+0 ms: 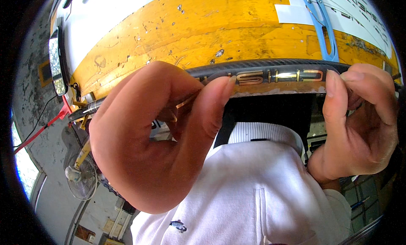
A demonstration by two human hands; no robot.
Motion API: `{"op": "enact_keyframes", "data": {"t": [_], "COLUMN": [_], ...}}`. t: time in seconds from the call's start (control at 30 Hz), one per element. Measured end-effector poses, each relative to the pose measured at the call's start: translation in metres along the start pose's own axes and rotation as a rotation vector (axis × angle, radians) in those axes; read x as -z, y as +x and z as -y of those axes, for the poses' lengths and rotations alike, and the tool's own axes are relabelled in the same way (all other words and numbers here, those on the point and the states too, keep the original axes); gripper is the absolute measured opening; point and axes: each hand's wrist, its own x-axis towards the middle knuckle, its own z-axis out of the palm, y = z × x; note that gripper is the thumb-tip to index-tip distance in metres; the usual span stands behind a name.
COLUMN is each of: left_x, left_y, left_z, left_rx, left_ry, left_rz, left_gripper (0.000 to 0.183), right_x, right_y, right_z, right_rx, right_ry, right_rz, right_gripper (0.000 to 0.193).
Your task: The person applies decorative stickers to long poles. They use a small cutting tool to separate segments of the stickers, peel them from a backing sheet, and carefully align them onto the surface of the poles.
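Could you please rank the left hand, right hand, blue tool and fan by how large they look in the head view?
Largest to smallest:
1. Left hand
2. Right hand
3. Blue tool and fan: too alike to rank.

The left hand (127,156) covers the left stretch of the clear strip (275,77) with gold characters, and a length of the dark curved tube (258,63) behind it; where its fingers end is partly hidden. The right hand (359,135) masks the strip's right end. The upper edge crops the blue two-armed tool (327,34); the lower edge cuts the white shirt (249,177), whose small dark mark (178,226) is too small to make out.
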Motion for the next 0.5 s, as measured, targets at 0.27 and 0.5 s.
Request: {"op": "enact_keyframes", "data": {"t": [0.27, 0.5], "left_x": [-0.0006, -0.0032], "left_y": [-0.001, -0.0011], "left_z": [0.0021, 0.0032], "left_rx": [-0.002, -0.001], "left_ry": [-0.012, -0.07], "left_rz": [-0.008, -0.026], "left_gripper": [0.023, 0.023], "right_x": [0.0016, 0.0028], "right_y": [-0.0004, -0.0015], "right_z": [-0.0011, -0.0008], "right_rx": [-0.015, -0.022], "right_ry": [0.009, 0.013], "right_rz": [-0.003, -0.004], "right_gripper": [0.034, 0.033]}}
